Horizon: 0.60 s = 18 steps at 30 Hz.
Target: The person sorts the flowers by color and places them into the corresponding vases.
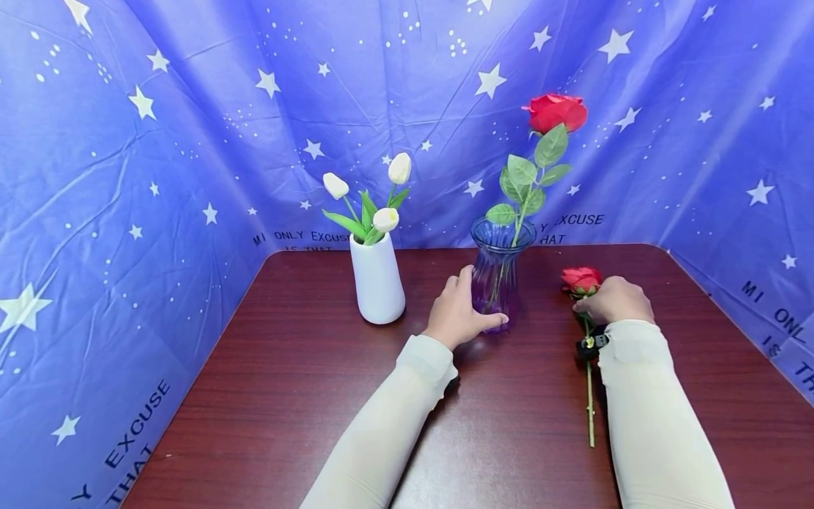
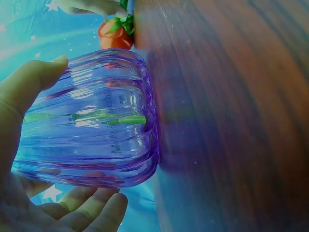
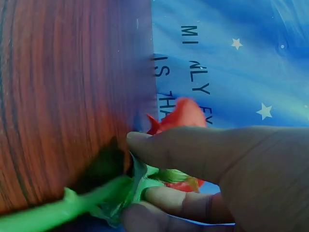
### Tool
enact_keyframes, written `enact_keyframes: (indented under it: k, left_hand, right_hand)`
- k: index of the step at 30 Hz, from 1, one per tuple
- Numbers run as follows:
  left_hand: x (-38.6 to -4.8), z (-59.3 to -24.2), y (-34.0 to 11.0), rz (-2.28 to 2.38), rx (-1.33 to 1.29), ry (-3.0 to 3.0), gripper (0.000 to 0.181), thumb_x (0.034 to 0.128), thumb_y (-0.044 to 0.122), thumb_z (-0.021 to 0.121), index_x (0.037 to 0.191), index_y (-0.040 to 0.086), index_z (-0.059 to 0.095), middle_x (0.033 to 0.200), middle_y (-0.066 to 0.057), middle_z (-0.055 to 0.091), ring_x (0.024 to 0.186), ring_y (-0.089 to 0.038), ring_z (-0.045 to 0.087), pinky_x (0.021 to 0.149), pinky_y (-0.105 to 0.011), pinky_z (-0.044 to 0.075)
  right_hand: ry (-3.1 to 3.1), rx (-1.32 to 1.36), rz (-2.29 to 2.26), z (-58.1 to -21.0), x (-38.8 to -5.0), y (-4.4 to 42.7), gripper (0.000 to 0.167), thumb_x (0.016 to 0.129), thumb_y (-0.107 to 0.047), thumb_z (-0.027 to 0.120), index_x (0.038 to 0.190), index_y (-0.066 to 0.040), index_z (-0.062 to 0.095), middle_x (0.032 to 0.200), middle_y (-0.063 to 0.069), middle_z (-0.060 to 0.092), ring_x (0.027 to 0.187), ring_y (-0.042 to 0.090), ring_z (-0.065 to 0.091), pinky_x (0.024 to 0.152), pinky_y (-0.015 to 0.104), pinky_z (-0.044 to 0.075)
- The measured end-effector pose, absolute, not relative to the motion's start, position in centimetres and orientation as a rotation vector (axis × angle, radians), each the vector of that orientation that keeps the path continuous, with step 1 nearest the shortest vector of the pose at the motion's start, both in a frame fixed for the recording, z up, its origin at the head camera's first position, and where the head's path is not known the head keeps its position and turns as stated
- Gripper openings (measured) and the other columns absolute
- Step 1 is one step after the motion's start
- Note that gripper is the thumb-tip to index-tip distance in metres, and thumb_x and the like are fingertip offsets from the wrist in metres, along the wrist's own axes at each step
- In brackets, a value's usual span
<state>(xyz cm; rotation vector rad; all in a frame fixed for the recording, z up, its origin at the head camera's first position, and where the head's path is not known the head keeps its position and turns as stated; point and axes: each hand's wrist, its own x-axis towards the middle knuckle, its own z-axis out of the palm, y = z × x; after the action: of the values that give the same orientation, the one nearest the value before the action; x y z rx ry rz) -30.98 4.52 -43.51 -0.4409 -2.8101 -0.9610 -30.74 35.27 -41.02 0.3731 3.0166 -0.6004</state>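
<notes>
A ribbed blue-purple glass vase (image 1: pixel 493 279) stands upright on the table, holding one long red rose (image 1: pixel 555 113) with green leaves. My left hand (image 1: pixel 456 314) grips the vase low down; in the left wrist view its thumb (image 2: pixel 41 77) lies on one side of the glass and its fingers on the other. To the right, a second red rose (image 1: pixel 581 280) points its bloom at the back edge, its stem stretching toward me. My right hand (image 1: pixel 618 300) pinches this rose just below the bloom. In the right wrist view, the fingers partly hide the bloom (image 3: pixel 186 113).
Left of the glass vase stands a white vase (image 1: pixel 378 283) with three white tulips (image 1: pixel 386 219). The dark red wooden table (image 1: pixel 305 410) ends against a blue star-patterned curtain (image 1: pixel 210 141) at the back and sides.
</notes>
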Motion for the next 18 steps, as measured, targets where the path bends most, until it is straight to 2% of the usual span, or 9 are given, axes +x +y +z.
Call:
enact_keyframes:
  k: [2,5,9,15,18]
  left_hand:
    - [-31.0,-43.5,4.5,-0.961,-0.440,-2.812,0.108,0.0738,0.062,0.086,0.157,0.023,0.030,0.131,-0.005,0.056,0.106,-0.024,0.065,0.093,-0.044,0.058]
    - [-31.0,-43.5,4.5,-0.959,-0.439,-2.813,0.108,0.0735,0.062,0.086,0.157,0.023,0.030,0.131,-0.004,0.056,0.106,-0.024,0.065,0.093,-0.044,0.058]
    - [-30.9,-43.5,4.5,-0.957,-0.441,-2.815,0.109,0.0733,0.063,0.086,0.157,0.023,0.030,0.131,-0.004,0.056,0.107,-0.025,0.066,0.093,-0.044,0.058]
    - [-30.9,-43.5,4.4,-0.956,-0.448,-2.812,0.108,0.0733,0.062,0.086,0.157,0.022,0.031,0.130,-0.005,0.057,0.106,-0.025,0.066,0.092,-0.044,0.058]
    - [-31.0,-43.5,4.5,-0.959,-0.451,-2.808,0.108,0.0732,0.062,0.086,0.156,0.022,0.031,0.130,-0.005,0.057,0.106,-0.025,0.066,0.092,-0.044,0.058]
  right_hand:
    - [3.019,0.400,-0.602,-41.1,-30.8,35.4,0.052,0.080,-0.043,0.080,0.095,0.006,0.069,0.097,0.034,0.065,0.087,0.049,0.060,0.064,0.050,0.050]
    - [3.020,0.431,-0.607,-41.3,-30.8,35.5,0.053,0.080,-0.040,0.080,0.100,0.008,0.068,0.100,0.035,0.065,0.088,0.049,0.061,0.061,0.048,0.049]
    - [3.032,0.440,-0.595,-41.4,-30.8,35.6,0.050,0.079,-0.036,0.079,0.099,0.008,0.069,0.102,0.037,0.064,0.089,0.050,0.061,0.064,0.050,0.049]
    - [3.071,0.436,-0.623,-40.7,-30.6,35.6,0.042,0.081,-0.033,0.077,0.089,0.007,0.071,0.090,0.033,0.066,0.086,0.050,0.060,0.066,0.051,0.049]
    - [3.098,0.433,-0.643,-40.2,-30.5,35.6,0.042,0.083,-0.033,0.076,0.088,0.008,0.071,0.091,0.034,0.066,0.088,0.052,0.060,0.068,0.052,0.049]
